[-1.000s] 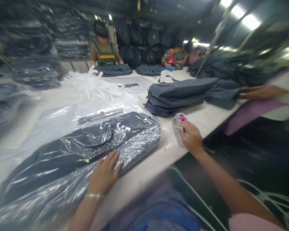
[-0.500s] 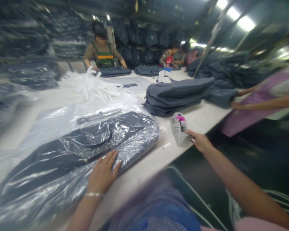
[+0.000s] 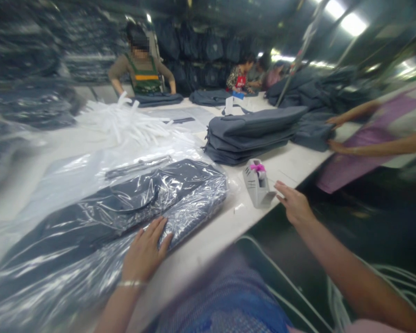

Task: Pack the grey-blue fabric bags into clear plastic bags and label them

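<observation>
A dark blue-grey bag point(image 3: 125, 208) in a shiny clear plastic sleeve lies across the near side of the white table. My left hand point(image 3: 143, 252) rests flat on the plastic near the bag's front edge, fingers spread. A light grey tape dispenser point(image 3: 258, 196) with a pink core stands to the right of the bag, by the table edge. Just right of its cutting end is my right hand point(image 3: 296, 203), its fingertips bent toward the dispenser as in a pinch. They seem to hold the end of the clear tape, which is hard to make out.
Behind the dispenser lies a stack of dark bags point(image 3: 249, 134). White strips point(image 3: 121, 120) are heaped beyond the wrapped bag. A co-worker in a green apron point(image 3: 145, 76) stands across the table; another in a purple apron point(image 3: 360, 143) handles bags at right.
My right hand has drawn a little to the right, away from the dispenser's cutting end. My left hand stays on the wrapped bag. The view has shifted slightly.
</observation>
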Tool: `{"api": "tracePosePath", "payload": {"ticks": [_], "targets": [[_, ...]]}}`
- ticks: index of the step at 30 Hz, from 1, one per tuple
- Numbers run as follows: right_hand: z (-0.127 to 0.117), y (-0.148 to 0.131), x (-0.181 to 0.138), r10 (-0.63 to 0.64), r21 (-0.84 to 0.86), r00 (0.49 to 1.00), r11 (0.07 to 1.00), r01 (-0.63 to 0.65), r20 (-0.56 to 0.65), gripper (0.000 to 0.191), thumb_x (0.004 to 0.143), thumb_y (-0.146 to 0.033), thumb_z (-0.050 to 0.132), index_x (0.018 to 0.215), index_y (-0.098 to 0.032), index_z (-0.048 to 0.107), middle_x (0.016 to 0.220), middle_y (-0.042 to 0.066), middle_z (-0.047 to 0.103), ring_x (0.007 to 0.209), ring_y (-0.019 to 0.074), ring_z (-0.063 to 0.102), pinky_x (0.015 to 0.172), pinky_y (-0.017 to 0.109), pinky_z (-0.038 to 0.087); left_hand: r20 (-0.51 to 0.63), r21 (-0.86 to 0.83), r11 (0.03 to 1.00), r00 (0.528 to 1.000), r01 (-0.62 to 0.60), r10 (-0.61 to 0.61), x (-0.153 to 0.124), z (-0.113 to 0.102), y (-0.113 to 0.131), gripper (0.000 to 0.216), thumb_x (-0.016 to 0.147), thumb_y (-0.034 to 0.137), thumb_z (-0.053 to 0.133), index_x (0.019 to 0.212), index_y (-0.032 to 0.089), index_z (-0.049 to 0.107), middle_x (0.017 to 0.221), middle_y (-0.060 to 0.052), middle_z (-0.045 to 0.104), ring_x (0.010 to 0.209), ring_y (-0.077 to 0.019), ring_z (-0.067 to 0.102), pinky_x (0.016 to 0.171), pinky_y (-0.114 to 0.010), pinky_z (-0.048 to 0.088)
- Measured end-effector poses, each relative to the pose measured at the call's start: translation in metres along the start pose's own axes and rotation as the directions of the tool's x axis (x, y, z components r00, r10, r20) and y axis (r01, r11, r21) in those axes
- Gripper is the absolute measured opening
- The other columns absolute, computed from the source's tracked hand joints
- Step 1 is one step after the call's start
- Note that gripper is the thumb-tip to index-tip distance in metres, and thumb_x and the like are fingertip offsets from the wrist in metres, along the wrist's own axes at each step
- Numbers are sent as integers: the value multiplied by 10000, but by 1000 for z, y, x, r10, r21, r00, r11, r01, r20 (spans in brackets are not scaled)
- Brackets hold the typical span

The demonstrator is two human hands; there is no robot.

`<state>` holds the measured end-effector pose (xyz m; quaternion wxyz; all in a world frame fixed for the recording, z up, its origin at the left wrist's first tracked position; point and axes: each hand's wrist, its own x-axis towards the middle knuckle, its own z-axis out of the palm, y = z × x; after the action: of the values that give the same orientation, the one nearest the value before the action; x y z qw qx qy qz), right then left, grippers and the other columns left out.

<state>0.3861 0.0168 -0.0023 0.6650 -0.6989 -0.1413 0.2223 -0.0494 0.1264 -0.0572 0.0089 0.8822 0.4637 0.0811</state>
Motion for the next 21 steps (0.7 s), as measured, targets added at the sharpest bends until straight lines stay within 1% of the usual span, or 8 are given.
{"api": "tracePosePath", "payload": {"ticks": [2,7,9,12,16,18,19,21], "targets": [[-8,2,-19,6,68,1000,998,-7,11,316,604,-409,836,845,-231,738,1228,13,680,1140,168,599,884,243,512,-8,-1,1000,1000,-7,7,0,1,-1,569,991,489,324,1445,170,452,1478,-88,495,1348,-259,481,1115,-476,382],[-25,35,-47,211,153,965,960,-234,155,316,631,-416,845,873,-245,734,987,18,734,864,143,672,779,272,570,-19,3,1000,1000,-13,13,-1,0,-2,563,983,495,349,1425,172,480,1466,-89,511,1327,-273,503,1103,-481,393],[-28,53,-44,172,44,971,982,-182,163,325,667,-473,812,883,-247,723,918,18,737,792,136,675,747,277,574,-17,10,1000,1000,-19,19,-2,-1,-3,559,986,491,345,1422,169,481,1470,-86,507,1329,-273,499,1102,-482,394],[-33,72,-30,28,-209,990,978,1,138,410,702,-577,740,885,-210,721,855,54,742,727,162,677,678,296,565,-14,22,999,1000,-26,26,-2,-2,-3,561,990,486,340,1430,162,468,1480,-81,495,1335,-270,493,1102,-480,395],[-58,69,-17,-84,-417,987,899,135,139,384,676,-543,765,815,-185,745,764,70,741,691,215,671,649,330,527,-24,29,999,999,-28,29,-2,-2,-4,560,990,482,344,1423,154,478,1468,-88,508,1323,-273,505,1101,-486,396],[-73,54,-16,-272,-600,927,707,375,258,305,768,-501,704,844,-210,759,843,70,759,773,240,688,710,344,512,-28,21,999,999,-37,37,-2,-1,-4,565,989,487,342,1422,151,478,1458,-93,520,1320,-276,509,1096,-496,400],[-78,43,-17,-366,-665,852,534,522,375,270,828,-469,656,877,-226,761,901,65,765,819,240,694,736,339,502,-30,15,999,999,-39,40,-2,-1,-4,568,988,491,342,1424,152,476,1457,-93,521,1322,-277,507,1094,-499,402],[-79,15,-17,-437,-633,626,154,759,645,233,913,-393,574,931,-248,755,965,51,764,853,215,695,744,308,482,-35,5,999,999,-37,37,-3,-1,-4,570,986,496,345,1427,158,472,1462,-93,516,1327,-277,502,1096,-499,402]]}}
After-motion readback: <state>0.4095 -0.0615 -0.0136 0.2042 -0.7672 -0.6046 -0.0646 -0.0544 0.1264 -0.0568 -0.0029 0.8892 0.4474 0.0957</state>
